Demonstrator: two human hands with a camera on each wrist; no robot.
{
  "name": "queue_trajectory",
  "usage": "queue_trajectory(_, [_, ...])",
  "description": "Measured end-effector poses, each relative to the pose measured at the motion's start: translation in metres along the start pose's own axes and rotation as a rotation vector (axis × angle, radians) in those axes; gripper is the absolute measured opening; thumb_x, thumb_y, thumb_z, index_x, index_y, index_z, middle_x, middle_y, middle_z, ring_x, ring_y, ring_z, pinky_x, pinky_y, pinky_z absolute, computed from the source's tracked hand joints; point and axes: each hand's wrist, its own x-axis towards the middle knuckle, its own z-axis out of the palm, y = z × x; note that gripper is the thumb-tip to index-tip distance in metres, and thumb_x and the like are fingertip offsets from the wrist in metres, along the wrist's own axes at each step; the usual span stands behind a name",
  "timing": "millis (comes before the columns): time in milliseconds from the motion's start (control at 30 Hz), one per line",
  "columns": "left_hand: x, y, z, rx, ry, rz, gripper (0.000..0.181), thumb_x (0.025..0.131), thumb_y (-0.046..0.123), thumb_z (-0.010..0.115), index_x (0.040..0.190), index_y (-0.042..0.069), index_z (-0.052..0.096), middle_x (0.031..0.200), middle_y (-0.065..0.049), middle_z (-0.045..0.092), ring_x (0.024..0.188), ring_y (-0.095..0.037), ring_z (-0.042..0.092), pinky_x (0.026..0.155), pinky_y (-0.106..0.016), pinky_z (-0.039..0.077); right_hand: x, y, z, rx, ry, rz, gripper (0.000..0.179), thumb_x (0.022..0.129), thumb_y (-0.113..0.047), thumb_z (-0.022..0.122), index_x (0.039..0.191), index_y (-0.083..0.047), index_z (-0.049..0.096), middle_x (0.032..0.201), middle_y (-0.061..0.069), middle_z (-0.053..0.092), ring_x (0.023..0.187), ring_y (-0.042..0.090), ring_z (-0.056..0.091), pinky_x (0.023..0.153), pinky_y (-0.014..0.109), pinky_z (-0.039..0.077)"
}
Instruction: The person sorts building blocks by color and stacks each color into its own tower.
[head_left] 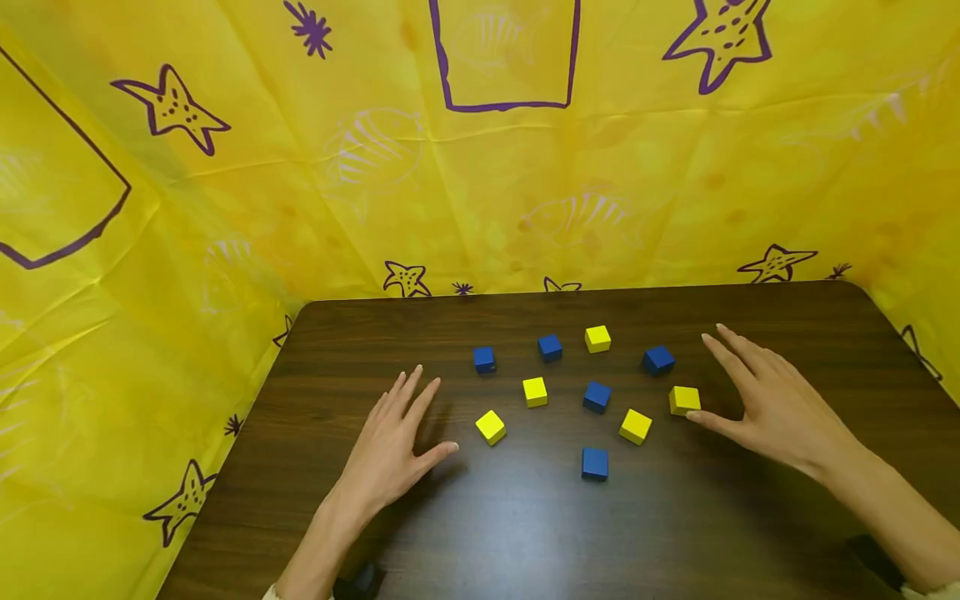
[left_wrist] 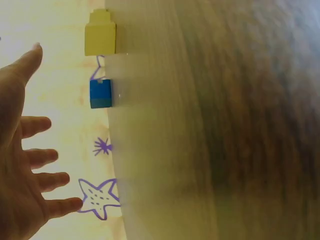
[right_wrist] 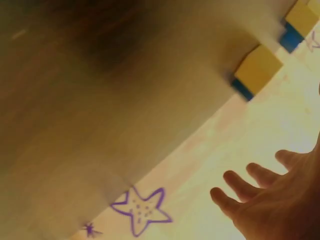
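Head view: I see five blue cubes [head_left: 597,398] and five yellow cubes [head_left: 535,392] scattered across the bench [head_left: 487,533].
Left hand [head_left: 392,450]: fingers spread wide, near the leftmost yellow cube [head_left: 491,427].
Right hand [head_left: 780,408]: spread wide too, its thumb tip at the rightmost yellow cube [head_left: 683,400]; touching or just above, I can't tell.

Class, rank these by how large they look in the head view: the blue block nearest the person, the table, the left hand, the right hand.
1. Table
2. Left hand and right hand: too alike to rank
3. Blue block nearest the person
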Motion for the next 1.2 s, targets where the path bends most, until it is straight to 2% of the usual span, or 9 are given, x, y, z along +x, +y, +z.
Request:
queue_trajectory(100, [-0.001, 0.001, 0.001, -0.021, 0.025, 0.001, 0.089, 0.086, 0.063, 0.066, 0.157, 0.022, 0.03, 0.165, -0.008, 0.017, 0.149, -0.035, 0.02, 0.111, -0.062, 0.028, 0.006, -0.008, -0.001, 0.006, 0.019, -0.035, 0.107, 0.074, -0.05, 0.083, 0.158, -0.014, 0.026, 0.16, 0.017, 0.026, 0.13, 0.05, 0.04, 0.111, 0.063, 0.025])
queue_trajectory(200, [-0.002, 0.004, 0.001, -0.049, 0.055, 0.005, 0.088, 0.085, 0.057, 0.072, 0.155, 0.021, 0.033, 0.163, -0.009, 0.022, 0.148, -0.034, 0.024, 0.109, -0.062, 0.032, 0.011, -0.017, -0.001, 0.014, 0.029, -0.055, 0.106, 0.074, -0.05, 0.083, 0.158, -0.016, 0.027, 0.159, 0.017, 0.028, 0.132, 0.048, 0.04, 0.111, 0.063, 0.025])
queue_trajectory(433, [0.0, 0.013, 0.003, -0.121, 0.121, 0.012, 0.078, 0.085, 0.047, 0.077, 0.149, 0.018, 0.043, 0.154, -0.008, 0.04, 0.135, -0.032, 0.045, 0.1, -0.057, 0.045, 0.023, -0.036, -0.002, 0.023, 0.064, -0.116, 0.106, 0.072, -0.047, 0.085, 0.157, -0.016, 0.029, 0.154, 0.019, 0.037, 0.13, 0.043, 0.045, 0.098, 0.064, 0.037])
queue_trajectory(533, [0.002, 0.017, 0.003, -0.142, 0.131, 0.006, 0.072, 0.085, 0.044, 0.078, 0.145, 0.017, 0.05, 0.147, -0.004, 0.048, 0.128, -0.029, 0.053, 0.096, -0.053, 0.049, 0.028, -0.043, 0.0, 0.033, 0.072, -0.139, 0.105, 0.072, -0.044, 0.086, 0.156, -0.014, 0.031, 0.153, 0.018, 0.038, 0.13, 0.041, 0.046, 0.096, 0.064, 0.039])
queue_trajectory(667, [0.001, 0.021, 0.004, -0.206, 0.118, -0.019, 0.06, 0.086, 0.039, 0.078, 0.137, 0.015, 0.058, 0.137, -0.001, 0.057, 0.12, -0.025, 0.06, 0.092, -0.047, 0.052, 0.035, -0.053, 0.001, 0.054, 0.07, -0.155, 0.103, 0.072, -0.041, 0.086, 0.155, -0.013, 0.033, 0.153, 0.016, 0.039, 0.129, 0.039, 0.047, 0.097, 0.063, 0.039])
queue_trajectory(900, [0.0, 0.024, 0.001, -0.435, 0.079, -0.123, 0.046, 0.088, 0.027, 0.078, 0.13, 0.013, 0.064, 0.122, -0.004, 0.066, 0.101, -0.023, 0.066, 0.081, -0.039, 0.056, 0.042, -0.067, 0.003, 0.124, 0.04, -0.098, 0.098, 0.075, -0.042, 0.085, 0.155, -0.018, 0.034, 0.149, 0.009, 0.044, 0.12, 0.034, 0.054, 0.093, 0.057, 0.045])
queue_trajectory(1067, [0.002, 0.026, 0.0, -0.535, 0.072, -0.137, 0.042, 0.088, 0.021, 0.078, 0.127, 0.011, 0.066, 0.117, -0.007, 0.068, 0.099, -0.022, 0.067, 0.08, -0.034, 0.057, 0.046, -0.077, 0.004, 0.173, 0.016, -0.081, 0.092, 0.077, -0.04, 0.085, 0.153, -0.019, 0.037, 0.146, 0.008, 0.048, 0.119, 0.031, 0.057, 0.087, 0.053, 0.051])
queue_trajectory(1200, [0.006, 0.03, -0.003, -0.621, 0.057, -0.165, 0.036, 0.088, 0.015, 0.077, 0.122, 0.009, 0.068, 0.115, -0.009, 0.069, 0.099, -0.024, 0.068, 0.079, -0.028, 0.057, 0.051, -0.083, 0.005, 0.244, -0.011, -0.106, 0.083, 0.08, -0.034, 0.084, 0.15, -0.018, 0.042, 0.139, 0.005, 0.054, 0.113, 0.025, 0.061, 0.082, 0.048, 0.054])
